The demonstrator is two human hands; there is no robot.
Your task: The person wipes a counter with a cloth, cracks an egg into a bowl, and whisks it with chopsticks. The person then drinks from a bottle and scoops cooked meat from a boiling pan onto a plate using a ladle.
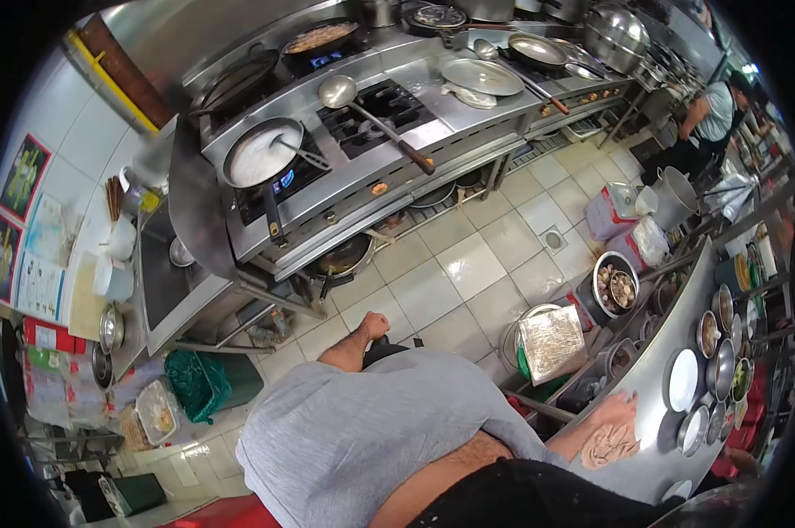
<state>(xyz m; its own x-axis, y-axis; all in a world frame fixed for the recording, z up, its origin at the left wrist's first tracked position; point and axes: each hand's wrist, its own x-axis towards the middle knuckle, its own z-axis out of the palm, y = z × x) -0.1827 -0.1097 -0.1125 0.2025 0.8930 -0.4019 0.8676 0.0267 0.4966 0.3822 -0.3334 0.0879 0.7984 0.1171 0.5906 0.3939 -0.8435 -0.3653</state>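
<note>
My left hand [375,326] is curled into a loose fist in front of my body, above the tiled floor, and no object shows in it. Over on the right, my right hand [610,412] is at the steel counter [648,422], on a crumpled beige cloth [610,446]. Its fingers are blurred against the metal. Close to that hand stand a white bowl [682,380] and a metal bowl [693,429]. On the stove ahead, a wok with white liquid [263,152] sits over a blue flame with a spatula [300,151] in it.
A ladle [375,123] lies across a burner. A pan of food [320,37] sits over flame at the back. Near the counter are a wrapped box [551,343] and a metal pot [615,286]. A green-lined bin [199,385] is at left. Another person [712,119] stands far right.
</note>
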